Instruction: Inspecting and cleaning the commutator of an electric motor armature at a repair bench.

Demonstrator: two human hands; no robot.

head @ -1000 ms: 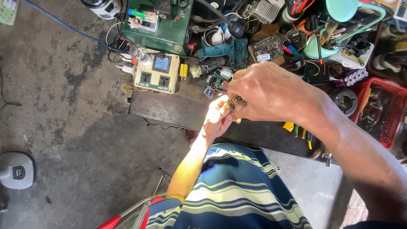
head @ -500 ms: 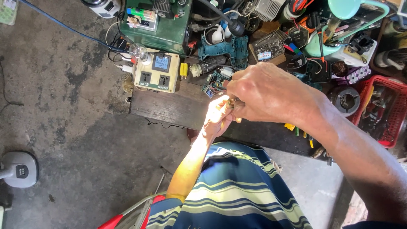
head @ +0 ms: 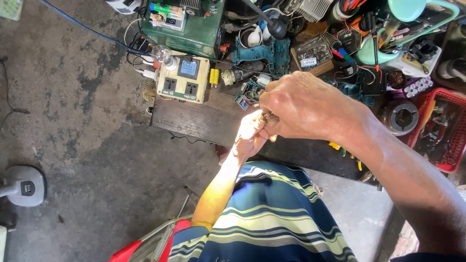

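Right hand [head: 310, 109] and sunlit left hand [head: 250, 138] pinched together on a small brass-coloured metal part [head: 264, 118], both grips closed on it. Held above the dark wooden surface [head: 194, 119], near the beige socket box with a small screen [head: 183, 80].

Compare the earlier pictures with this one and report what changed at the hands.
Almost nothing changed. The right hand and left hand stay pressed together over a small brass-coloured part, with no visible shift in grip. The cream socket box and red basket lie as before.
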